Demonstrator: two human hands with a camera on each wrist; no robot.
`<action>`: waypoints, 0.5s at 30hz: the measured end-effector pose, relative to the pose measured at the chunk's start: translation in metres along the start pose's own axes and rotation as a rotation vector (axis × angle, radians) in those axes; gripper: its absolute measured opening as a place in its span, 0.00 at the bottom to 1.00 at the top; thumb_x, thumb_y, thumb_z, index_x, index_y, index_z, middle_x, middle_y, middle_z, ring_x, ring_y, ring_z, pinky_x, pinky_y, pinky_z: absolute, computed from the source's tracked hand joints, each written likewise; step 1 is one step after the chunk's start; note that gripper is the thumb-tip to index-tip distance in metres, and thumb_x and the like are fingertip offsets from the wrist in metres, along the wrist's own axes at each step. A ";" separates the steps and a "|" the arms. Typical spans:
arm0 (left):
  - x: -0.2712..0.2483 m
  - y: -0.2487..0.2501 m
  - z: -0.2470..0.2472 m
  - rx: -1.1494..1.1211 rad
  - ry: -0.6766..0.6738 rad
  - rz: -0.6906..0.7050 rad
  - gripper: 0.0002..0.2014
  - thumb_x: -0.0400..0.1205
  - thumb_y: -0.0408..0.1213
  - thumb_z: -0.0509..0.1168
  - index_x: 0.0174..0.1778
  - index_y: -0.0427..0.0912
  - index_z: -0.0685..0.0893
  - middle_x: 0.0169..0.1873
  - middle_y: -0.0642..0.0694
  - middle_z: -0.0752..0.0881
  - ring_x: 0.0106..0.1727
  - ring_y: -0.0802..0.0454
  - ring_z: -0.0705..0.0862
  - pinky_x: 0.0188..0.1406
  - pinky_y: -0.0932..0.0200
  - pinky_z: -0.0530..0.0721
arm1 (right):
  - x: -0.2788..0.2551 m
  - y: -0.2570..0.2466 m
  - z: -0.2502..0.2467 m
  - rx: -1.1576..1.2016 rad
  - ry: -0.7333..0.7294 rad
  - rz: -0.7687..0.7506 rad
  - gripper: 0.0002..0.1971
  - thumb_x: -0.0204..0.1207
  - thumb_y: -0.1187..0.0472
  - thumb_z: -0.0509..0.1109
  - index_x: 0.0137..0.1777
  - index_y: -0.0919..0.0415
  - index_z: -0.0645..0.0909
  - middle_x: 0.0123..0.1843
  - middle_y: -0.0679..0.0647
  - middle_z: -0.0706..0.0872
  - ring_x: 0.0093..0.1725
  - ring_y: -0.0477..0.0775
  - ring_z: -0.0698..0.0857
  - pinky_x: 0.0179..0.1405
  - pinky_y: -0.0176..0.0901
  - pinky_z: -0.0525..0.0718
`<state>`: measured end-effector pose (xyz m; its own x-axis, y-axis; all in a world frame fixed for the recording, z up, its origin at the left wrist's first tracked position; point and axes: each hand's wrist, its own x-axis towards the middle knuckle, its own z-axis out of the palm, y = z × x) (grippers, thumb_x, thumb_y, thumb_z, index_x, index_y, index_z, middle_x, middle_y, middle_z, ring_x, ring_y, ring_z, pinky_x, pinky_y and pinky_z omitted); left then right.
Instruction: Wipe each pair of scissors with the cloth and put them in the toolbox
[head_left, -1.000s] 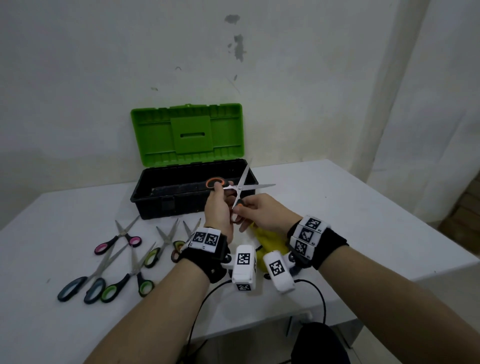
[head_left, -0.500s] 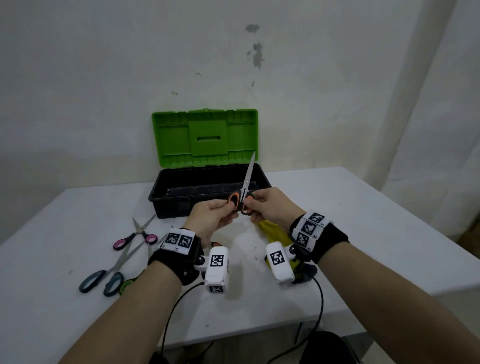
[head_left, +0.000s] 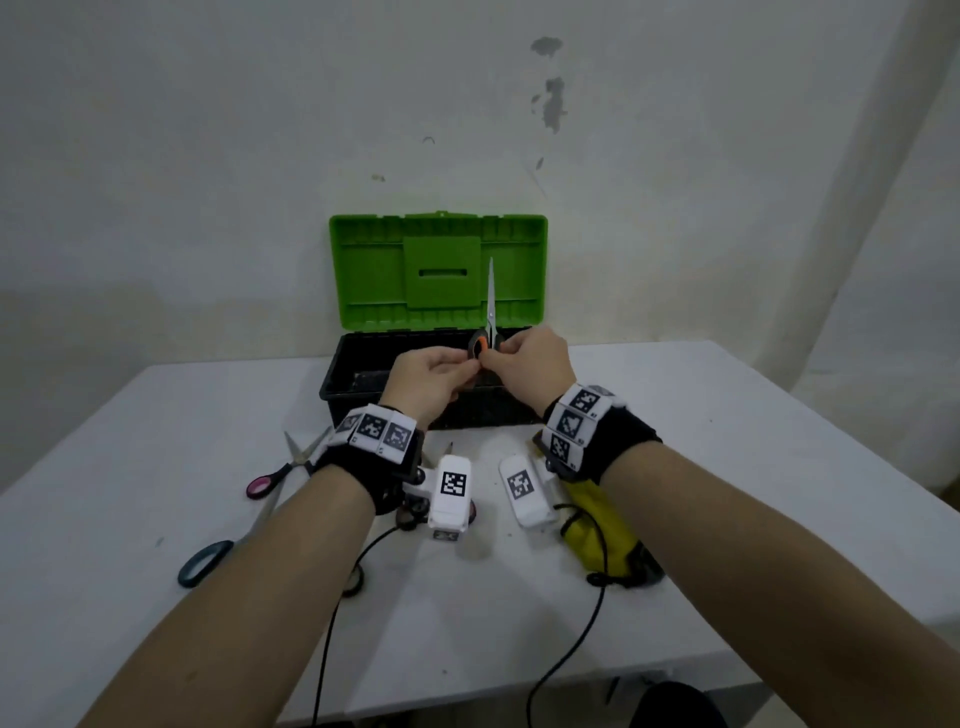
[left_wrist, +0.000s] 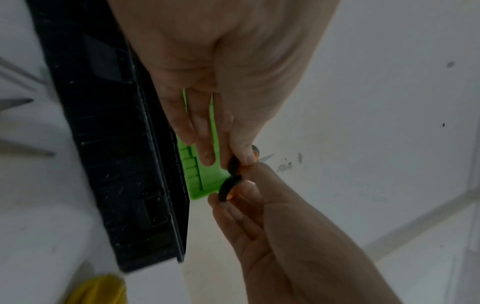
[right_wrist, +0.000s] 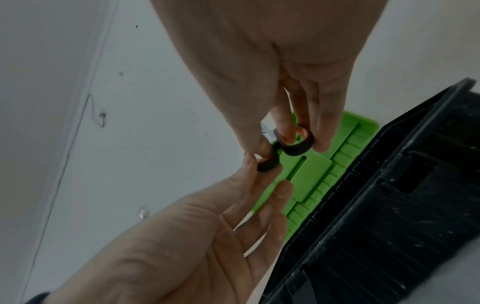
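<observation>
Above the open toolbox (head_left: 415, 395), orange-handled scissors (head_left: 489, 322) upright, blades closed and pointing up, left hand (head_left: 431, 376) pinching one handle loop, right hand (head_left: 530, 366) gripping the other, yellow cloth (head_left: 597, 525) on the counter (head_left: 727, 467) near right, more scissors (head_left: 275, 475) lying left.

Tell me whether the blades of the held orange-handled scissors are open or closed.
Closed: the orange-handled scissors show one straight upright blade line, while the left hand and right hand pinch its loops side by side.

Stained white wall (head_left: 519, 130) behind table (head_left: 727, 467)
</observation>
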<state>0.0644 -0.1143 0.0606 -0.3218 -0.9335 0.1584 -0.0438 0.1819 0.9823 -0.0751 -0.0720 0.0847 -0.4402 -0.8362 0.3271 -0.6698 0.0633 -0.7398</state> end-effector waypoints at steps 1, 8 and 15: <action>0.009 -0.001 -0.008 0.039 -0.006 0.004 0.15 0.82 0.39 0.73 0.63 0.40 0.85 0.52 0.48 0.90 0.53 0.54 0.88 0.52 0.58 0.85 | 0.009 -0.004 0.003 -0.028 0.000 0.014 0.26 0.73 0.45 0.74 0.19 0.57 0.72 0.17 0.49 0.71 0.20 0.48 0.72 0.17 0.34 0.65; 0.074 -0.022 -0.096 0.380 0.157 -0.009 0.25 0.88 0.45 0.62 0.79 0.38 0.73 0.76 0.40 0.77 0.76 0.44 0.75 0.75 0.57 0.68 | 0.066 -0.018 0.044 -0.307 -0.105 0.122 0.25 0.75 0.42 0.72 0.30 0.61 0.69 0.29 0.53 0.73 0.21 0.49 0.68 0.09 0.31 0.59; 0.103 -0.069 -0.127 0.591 0.193 -0.192 0.19 0.90 0.35 0.51 0.64 0.26 0.80 0.67 0.25 0.79 0.69 0.31 0.77 0.69 0.46 0.73 | 0.095 -0.017 0.109 -0.587 -0.326 0.172 0.22 0.78 0.48 0.70 0.31 0.61 0.69 0.30 0.51 0.75 0.25 0.48 0.72 0.20 0.38 0.67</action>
<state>0.1546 -0.2625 0.0214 -0.0836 -0.9950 0.0546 -0.6145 0.0947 0.7832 -0.0410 -0.2121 0.0641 -0.4289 -0.9029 -0.0274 -0.8596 0.4173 -0.2948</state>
